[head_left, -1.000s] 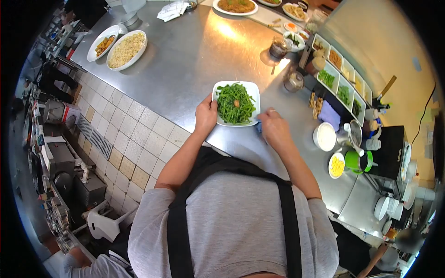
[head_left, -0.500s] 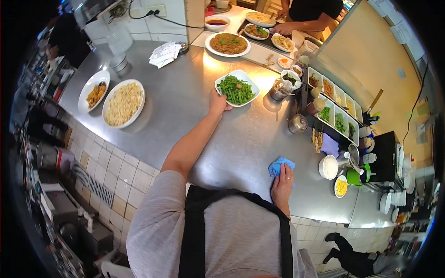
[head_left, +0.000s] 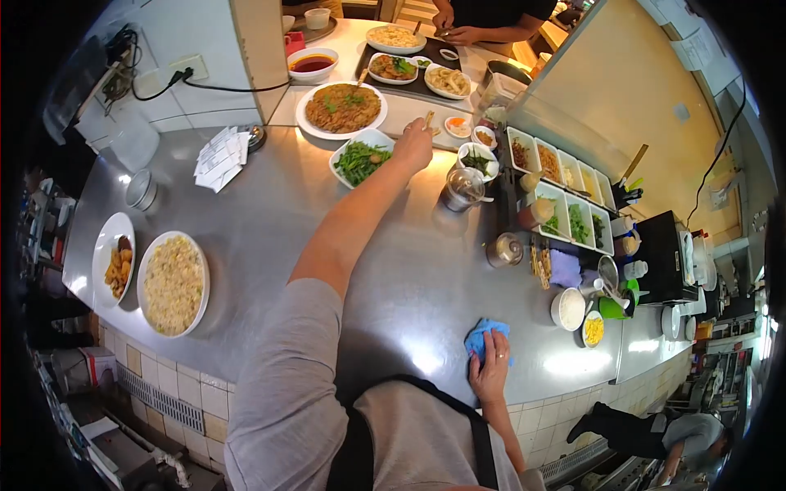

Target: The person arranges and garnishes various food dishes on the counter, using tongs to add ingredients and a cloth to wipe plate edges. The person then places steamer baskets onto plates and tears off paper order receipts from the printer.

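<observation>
My left hand [head_left: 413, 147] is stretched forward, fingers together at a small wooden clip [head_left: 429, 119] on the ledge behind the counter. Just left of that hand, a white square bowl of green vegetables [head_left: 359, 160] stands on the steel counter, partly covered by my wrist. Near the front edge, my right hand [head_left: 490, 367] presses on a crumpled blue cloth [head_left: 478, 334]. Behind the bowl, a white plate holds a browned, flat dish [head_left: 342, 108].
Fried rice [head_left: 173, 283] and a smaller dish [head_left: 119, 268] stand at left, near paper slips [head_left: 221, 159]. Glass jars [head_left: 464, 190], topping trays [head_left: 565, 214] and a rice bowl [head_left: 568, 308] line the right. Another person's hands [head_left: 465, 34] are beyond the ledge; a co-worker [head_left: 696, 434] is lower right.
The green vegetable bowl moved from in front of me to the back of the counter. My left hand let go of it and reached the ledge. My right hand moved away from it with the cloth.
</observation>
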The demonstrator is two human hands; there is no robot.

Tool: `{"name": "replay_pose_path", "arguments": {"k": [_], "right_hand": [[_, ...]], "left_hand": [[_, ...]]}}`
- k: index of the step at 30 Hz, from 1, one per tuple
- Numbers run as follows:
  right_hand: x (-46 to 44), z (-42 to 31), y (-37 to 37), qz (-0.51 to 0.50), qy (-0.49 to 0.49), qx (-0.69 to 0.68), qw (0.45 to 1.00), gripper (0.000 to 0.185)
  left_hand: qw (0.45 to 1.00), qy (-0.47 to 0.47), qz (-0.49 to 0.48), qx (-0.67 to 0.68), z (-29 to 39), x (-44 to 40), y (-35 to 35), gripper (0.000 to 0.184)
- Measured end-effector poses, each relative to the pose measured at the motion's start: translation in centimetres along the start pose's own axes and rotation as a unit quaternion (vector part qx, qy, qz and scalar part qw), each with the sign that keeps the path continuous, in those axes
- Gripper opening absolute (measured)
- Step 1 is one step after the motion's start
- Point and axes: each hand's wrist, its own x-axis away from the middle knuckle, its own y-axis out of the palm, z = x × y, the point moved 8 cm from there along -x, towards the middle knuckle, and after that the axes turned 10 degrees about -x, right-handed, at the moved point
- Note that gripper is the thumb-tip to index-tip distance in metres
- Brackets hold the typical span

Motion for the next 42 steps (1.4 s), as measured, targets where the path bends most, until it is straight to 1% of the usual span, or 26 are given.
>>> {"name": "replay_pose_path", "arguments": {"k": [1, 4, 5, 8, 9, 11, 14, 16, 19, 20, 21, 23, 24, 25, 26, 27, 28, 29, 30, 31, 33, 35, 36, 38, 40, 42], "right_hand": [[-0.2, 0.0, 0.1, -0.002, 0.001, 0.0, 1.0, 0.053], [-0.3, 0.4, 0.3, -0.01, 0.01, -0.003, 1.0, 0.052], [-0.2, 0.6, 0.3, -0.011, 0.009, 0.001, 1.0, 0.051], [-0.6, 0.8, 0.5, -0.026, 0.017, 0.007, 0.999, 0.05], [-0.6, 0.9, 0.6, -0.025, 0.019, 0.003, 1.0, 0.05], [-0.6, 0.9, 0.6, -0.028, 0.022, 0.001, 0.999, 0.05], [-0.6, 0.9, 0.6, -0.033, 0.03, 0.003, 0.999, 0.049], [-0.6, 0.9, 0.6, -0.03, 0.028, 0.007, 0.999, 0.049], [-0.6, 1.0, 0.4, -0.03, 0.022, -0.006, 0.999, 0.048], [-0.6, 0.9, 0.3, -0.03, 0.022, -0.012, 0.999, 0.047], [-0.8, 0.9, 0.0, -0.009, 0.039, -0.035, 0.999, 0.038], [-1.6, 0.8, -0.5, -0.002, 0.06, 0.009, 0.998, 0.031], [-2.6, 0.7, -0.6, 0.003, 0.069, 0.03, 0.997, 0.027], [-4.6, -1.3, -0.9, 0.05, 0.024, 0.066, 0.996, 0.02], [-6.8, -3.1, -0.6, 0.043, 0.015, 0.036, 0.998, 0.021], [-8.9, -4.9, 0.1, 0.037, 0.008, 0.007, 0.999, 0.023], [-10.9, -6.3, 1.7, 0.04, -0.023, -0.022, 0.999, 0.023], [-12.9, -6.6, 4.4, 0.0, -0.007, -0.127, 0.992, 0.036], [-14.5, -5.7, 8.2, -0.049, 0.093, -0.299, 0.949, 0.046], [-15.9, -5.7, 12.1, -0.096, 0.187, -0.458, 0.864, 0.057], [-19.8, -6.9, 16.8, -0.121, 0.302, -0.602, 0.729, 0.072], [-23.4, -8.1, 19.5, -0.094, 0.34, -0.676, 0.648, 0.076], [-24.9, -8.3, 20.4, -0.076, 0.348, -0.675, 0.645, 0.074], [-27.0, -8.2, 21.7, -0.038, 0.368, -0.674, 0.639, 0.07], [-29.0, -8.1, 21.7, -0.037, 0.338, -0.659, 0.671, 0.064], [-30.2, -7.7, 21.8, -0.032, 0.326, -0.638, 0.697, 0.059]], "left_hand": [[0.998, -0.015, -0.06, -0.009, 0.2, -1.3, 1.1, 0.037], [0.997, -0.017, -0.079, -0.012, -0.3, -4.4, 4.4, 0.034], [0.999, -0.015, -0.043, -0.022, -0.5, -5.1, 5.1, 0.029], [0.985, -0.01, -0.156, -0.068, -1.7, -7.5, 9.0, 0.026], [0.984, -0.005, -0.15, -0.094, -1.9, -8.0, 9.5, 0.024], [0.979, 0.006, -0.143, -0.145, -1.1, -8.0, 9.1, 0.02], [0.972, 0.047, -0.161, -0.166, 2.2, -4.6, 7.0, 0.016], [0.944, 0.095, -0.235, -0.213, 4.4, -1.4, 5.4, 0.024], [0.945, 0.155, -0.2, -0.206, 6.1, 2.3, -0.1, 0.017], [0.955, 0.117, -0.209, -0.177, 5.0, 2.4, -2.5, 0.019], [0.962, 0.08, -0.217, -0.147, 3.0, 2.8, -4.2, 0.02], [0.996, -0.015, -0.059, -0.058, -5.8, 1.6, -4.0, 0.024], [0.99, -0.033, 0.133, 0.007, -8.5, 3.6, -8.8, 0.026], [0.981, -0.087, 0.169, -0.044, -11.8, 4.6, -10.5, 0.029], [0.965, -0.144, 0.198, -0.091, -15.0, 5.8, -12.2, 0.034], [0.929, -0.275, 0.245, -0.037, -19.1, 7.3, -12.1, 0.036], [0.919, -0.333, 0.21, -0.001, -22.3, 7.7, -10.3, 0.039], [0.903, -0.39, 0.174, 0.036, -25.3, 8.1, -8.0, 0.042], [0.883, -0.444, 0.137, 0.072, -27.3, 8.6, -6.3, 0.046], [0.863, -0.449, 0.11, 0.207, -27.5, 8.5, -4.8, 0.043], [0.772, -0.432, 0.046, 0.464, -25.9, 8.2, -1.7, 0.037], [0.745, -0.438, 0.08, 0.497, -25.7, 7.8, -1.1, 0.032], [0.729, -0.441, 0.097, 0.514, -25.8, 7.6, -0.9, 0.03], [0.728, -0.46, 0.094, 0.499, -26.4, 7.5, -0.6, 0.034], [0.73, -0.477, 0.1, 0.479, -27.5, 8.0, -0.9, 0.035], [0.744, -0.463, 0.122, 0.467, -29.0, 9.0, -1.8, 0.043]]}}
